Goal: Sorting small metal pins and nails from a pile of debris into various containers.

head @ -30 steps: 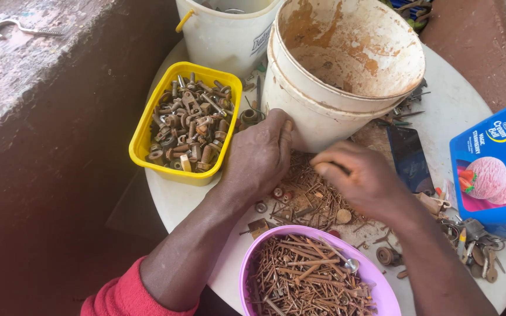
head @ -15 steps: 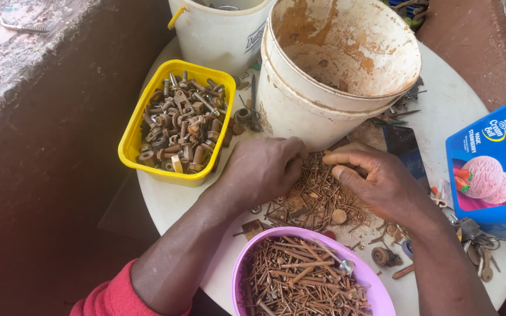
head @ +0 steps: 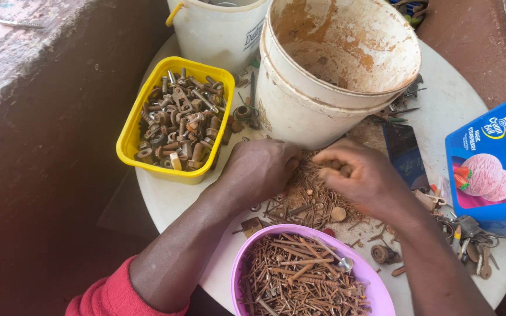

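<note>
I log one printed package: a blue ice-cream tub (head: 493, 169) at the right edge of the round white desk (head: 171, 199), partly cut off by the frame. It is box-shaped with rounded corners. Its face carries a picture of pink scoops with red berries on a pink band, plus a small yellow and white emblem near the upper corner.

A second item with a label: the white bucket with a yellow handle (head: 218, 29) at the far side of the desk bears dark lettering on its wall, mostly hidden behind the larger stained bucket (head: 300, 111).

A dark, flat rectangular object (head: 402, 152) lies beside the tub; I cannot tell whether it is a screen.
</note>
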